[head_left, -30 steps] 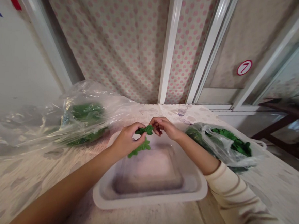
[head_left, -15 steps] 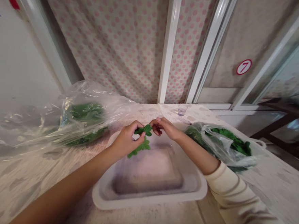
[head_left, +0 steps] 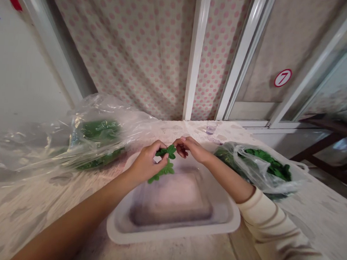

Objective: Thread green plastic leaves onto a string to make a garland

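My left hand (head_left: 151,160) is closed, with a dark green leaf-shaped piece (head_left: 169,151) pinched between thumb and fingers. Just below it shows a lighter green lobed piece (head_left: 166,168); whether it hangs from the same grip or lies in the tray, I cannot tell. My right hand (head_left: 191,148) has its fingers curled in close to the tip of the dark piece. Whatever those fingers hold, if anything, is hidden. Both hands are over the far side of a white plastic tray (head_left: 172,237).
Left on the table (head_left: 31,215) lies a large clear plastic bag (head_left: 82,111) with green pieces inside. An open clear bag (head_left: 256,175) of dark green leaf-shaped pieces sits right of the tray. A small clear cup (head_left: 211,128) stands at the back, before a dotted curtain (head_left: 132,44).
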`<state>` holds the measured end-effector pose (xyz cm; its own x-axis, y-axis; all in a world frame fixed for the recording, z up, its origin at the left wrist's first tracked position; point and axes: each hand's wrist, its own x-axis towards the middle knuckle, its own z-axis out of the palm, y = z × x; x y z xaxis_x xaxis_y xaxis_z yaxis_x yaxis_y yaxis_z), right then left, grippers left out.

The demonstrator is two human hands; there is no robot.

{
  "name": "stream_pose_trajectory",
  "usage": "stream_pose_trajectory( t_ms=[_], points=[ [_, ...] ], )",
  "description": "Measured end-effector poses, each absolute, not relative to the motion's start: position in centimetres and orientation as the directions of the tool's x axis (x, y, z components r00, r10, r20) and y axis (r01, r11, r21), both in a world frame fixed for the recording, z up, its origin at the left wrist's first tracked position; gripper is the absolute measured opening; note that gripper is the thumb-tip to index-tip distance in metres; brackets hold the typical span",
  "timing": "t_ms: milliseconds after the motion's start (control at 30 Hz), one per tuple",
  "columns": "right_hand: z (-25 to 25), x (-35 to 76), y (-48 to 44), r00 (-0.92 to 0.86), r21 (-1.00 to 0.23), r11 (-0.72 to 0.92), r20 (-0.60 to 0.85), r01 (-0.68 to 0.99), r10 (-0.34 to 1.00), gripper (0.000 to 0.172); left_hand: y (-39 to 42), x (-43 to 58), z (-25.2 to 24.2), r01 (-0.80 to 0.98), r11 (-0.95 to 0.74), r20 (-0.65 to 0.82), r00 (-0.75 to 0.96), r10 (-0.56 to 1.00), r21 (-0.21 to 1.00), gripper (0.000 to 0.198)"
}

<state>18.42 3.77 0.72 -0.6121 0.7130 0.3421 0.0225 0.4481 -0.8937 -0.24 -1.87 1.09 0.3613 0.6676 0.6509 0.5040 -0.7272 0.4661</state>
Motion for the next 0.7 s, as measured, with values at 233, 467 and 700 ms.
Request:
stream_pose_trajectory(
  t_ms=[233,467,700],
  points=[
    [0.8,18.4,3.8,-0.626,-0.888,0.459,0.35,0.014,0.697,0.056,-1.8,-0.4,1.0,0.505,-0.708,0.628,0.356,0.692,0.494,0.006],
    [0.7,18.5,3.9,-0.626,-0.888,0.459,0.344,0.025,0.7,0.058,-1.3,-0.4,0.3,0.445,-0.66,0.602,0.286,0.746,0.606,0.004],
    [0.6,18.4,3.9,-0.608,-0.894,0.448,0.343,0.024,0.716,0.054,-0.2,-0.5,-0.3,0.405,-0.566,0.526,0.217,0.822,0.718,0.01]
  ],
)
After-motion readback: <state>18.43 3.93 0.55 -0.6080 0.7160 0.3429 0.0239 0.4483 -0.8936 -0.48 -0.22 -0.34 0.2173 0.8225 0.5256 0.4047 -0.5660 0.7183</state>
